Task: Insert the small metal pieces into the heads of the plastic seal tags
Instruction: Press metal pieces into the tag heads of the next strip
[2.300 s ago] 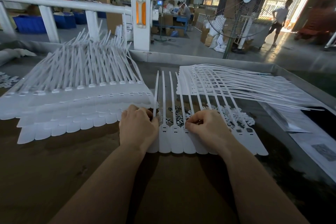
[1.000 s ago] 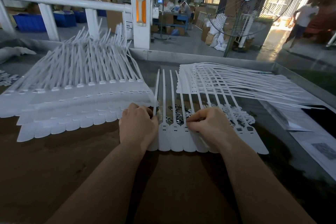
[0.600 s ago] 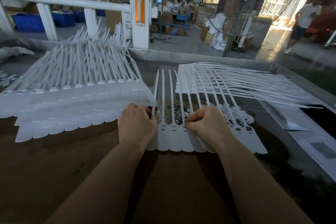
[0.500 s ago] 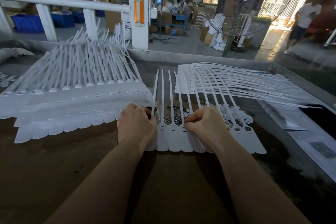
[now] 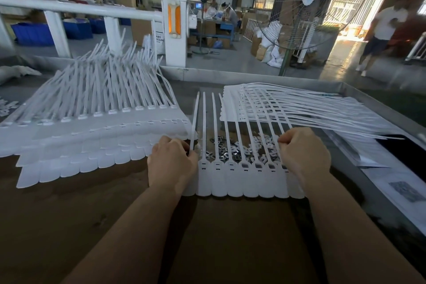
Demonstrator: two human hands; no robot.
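A joined strip of seal tags [image 5: 242, 180] is laid flat on the bench [image 5: 69, 226], straps pointing away; loose metal pieces [image 5: 221, 153] are scattered beneath the straps just beyond the heads. The left hand [image 5: 171, 163] is curled on the strip's left end, fingers at the outermost strap; the right hand [image 5: 304, 157] is curled at the right end, fingertips pinched, apparently on a metal piece, though this is hidden. Risks are judged as follows: a piece may be seated crooked or reversed, a head may be skipped, or the strip may slide if the left hand's hold slackens. The only legible writing is "ABS RESIN" on a sack [image 5: 158, 41] beyond the bench.
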